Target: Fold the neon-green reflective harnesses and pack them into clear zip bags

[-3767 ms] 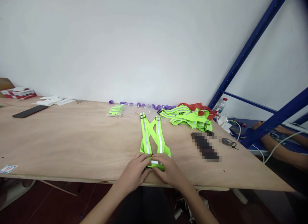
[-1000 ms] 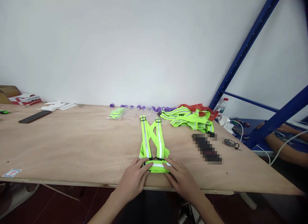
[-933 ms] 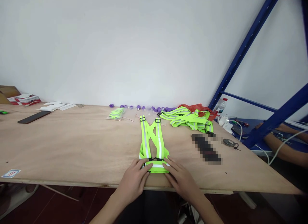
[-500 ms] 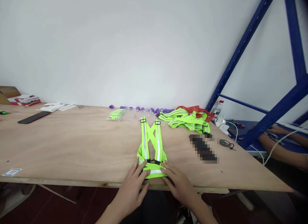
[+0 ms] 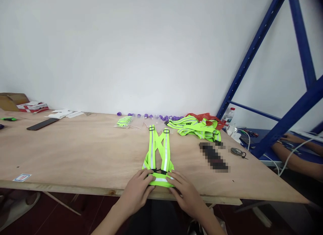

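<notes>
A neon-yellow reflective vest [image 5: 165, 150] with silver stripes lies on the table in front of me, its two shoulder straps crossing in an X towards the wall. Black buckles sit on the straps and near the folded waist band. My left hand [image 5: 137, 189] grips the left end of that band, fingers on top and thumb at the near edge. At the band's right end, my right hand [image 5: 185, 191] holds it the same way. The fingertips cover both ends of the band.
More reflective vests [image 5: 199, 129] lie heaped at the back right by a red bag [image 5: 204, 116]. A bagged vest [image 5: 124, 121] and several purple caps [image 5: 146, 115] line the wall. A compass-like round object [image 5: 236, 151] lies right. Another person's arm [image 5: 297, 159] shows beyond the blue rack [image 5: 280, 127].
Both hands have drawn the waist band slightly, and it looks narrower and flatter now. The view has shifted a little to the left.
</notes>
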`<control>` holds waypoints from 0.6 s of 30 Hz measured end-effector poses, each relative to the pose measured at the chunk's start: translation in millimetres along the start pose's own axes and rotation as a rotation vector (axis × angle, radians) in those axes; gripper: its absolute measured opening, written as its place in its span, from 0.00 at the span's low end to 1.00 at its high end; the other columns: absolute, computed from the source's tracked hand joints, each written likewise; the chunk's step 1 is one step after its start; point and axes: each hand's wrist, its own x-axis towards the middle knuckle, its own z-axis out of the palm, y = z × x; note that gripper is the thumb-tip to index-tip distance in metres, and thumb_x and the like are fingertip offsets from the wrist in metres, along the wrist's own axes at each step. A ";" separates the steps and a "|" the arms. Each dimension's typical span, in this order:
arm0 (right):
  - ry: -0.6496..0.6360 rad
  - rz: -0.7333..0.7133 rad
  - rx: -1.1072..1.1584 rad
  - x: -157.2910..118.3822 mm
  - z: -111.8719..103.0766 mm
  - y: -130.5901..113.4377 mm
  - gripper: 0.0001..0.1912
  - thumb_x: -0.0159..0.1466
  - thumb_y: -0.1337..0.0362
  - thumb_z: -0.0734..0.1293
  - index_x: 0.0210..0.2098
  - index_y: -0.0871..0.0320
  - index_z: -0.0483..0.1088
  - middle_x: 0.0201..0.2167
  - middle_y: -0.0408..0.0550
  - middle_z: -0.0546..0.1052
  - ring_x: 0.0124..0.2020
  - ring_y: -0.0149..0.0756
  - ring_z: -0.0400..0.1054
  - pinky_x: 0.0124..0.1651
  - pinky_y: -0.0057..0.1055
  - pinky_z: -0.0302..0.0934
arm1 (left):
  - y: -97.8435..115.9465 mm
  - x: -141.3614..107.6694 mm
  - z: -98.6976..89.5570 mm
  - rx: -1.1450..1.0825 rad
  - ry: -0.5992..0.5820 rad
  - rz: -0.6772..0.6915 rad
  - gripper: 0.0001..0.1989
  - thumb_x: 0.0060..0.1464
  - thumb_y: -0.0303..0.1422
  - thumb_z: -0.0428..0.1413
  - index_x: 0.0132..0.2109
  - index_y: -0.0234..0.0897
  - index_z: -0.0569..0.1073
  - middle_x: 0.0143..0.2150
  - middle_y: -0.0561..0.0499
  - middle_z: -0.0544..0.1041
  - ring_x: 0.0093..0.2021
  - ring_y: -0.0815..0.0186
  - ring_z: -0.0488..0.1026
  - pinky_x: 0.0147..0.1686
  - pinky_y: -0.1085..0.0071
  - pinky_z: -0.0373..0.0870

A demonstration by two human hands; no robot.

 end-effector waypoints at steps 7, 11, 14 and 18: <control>0.003 -0.015 0.016 5.6 -3.6 6.0 0.17 0.67 0.68 0.64 0.54 0.51 0.74 0.55 0.52 0.77 0.58 0.44 0.70 0.60 0.45 0.67 | -8.7 11.7 -13.4 -0.032 -0.028 -0.005 0.09 0.62 0.30 0.55 0.48 0.42 0.74 0.52 0.47 0.75 0.50 0.59 0.73 0.49 0.63 0.73; -0.034 0.006 0.034 7.6 -6.4 11.3 0.17 0.68 0.67 0.65 0.55 0.52 0.74 0.57 0.52 0.76 0.60 0.44 0.68 0.62 0.45 0.65 | -16.0 17.4 -15.4 -0.067 -0.034 -0.004 0.08 0.61 0.32 0.57 0.48 0.42 0.76 0.51 0.47 0.75 0.50 0.60 0.74 0.50 0.65 0.73; -0.063 0.033 0.029 6.8 -6.0 15.3 0.17 0.69 0.64 0.64 0.56 0.52 0.73 0.59 0.51 0.74 0.64 0.46 0.63 0.64 0.49 0.63 | -20.7 19.0 -13.6 -0.099 -0.029 -0.008 0.10 0.60 0.34 0.60 0.49 0.43 0.77 0.52 0.47 0.76 0.51 0.60 0.74 0.51 0.64 0.73; -0.061 0.050 0.033 4.4 -3.1 20.0 0.18 0.69 0.62 0.64 0.57 0.51 0.73 0.61 0.51 0.73 0.67 0.50 0.59 0.64 0.54 0.62 | -22.5 17.1 -7.1 -0.107 -0.008 -0.005 0.12 0.60 0.33 0.60 0.51 0.43 0.77 0.53 0.46 0.76 0.53 0.59 0.73 0.51 0.63 0.74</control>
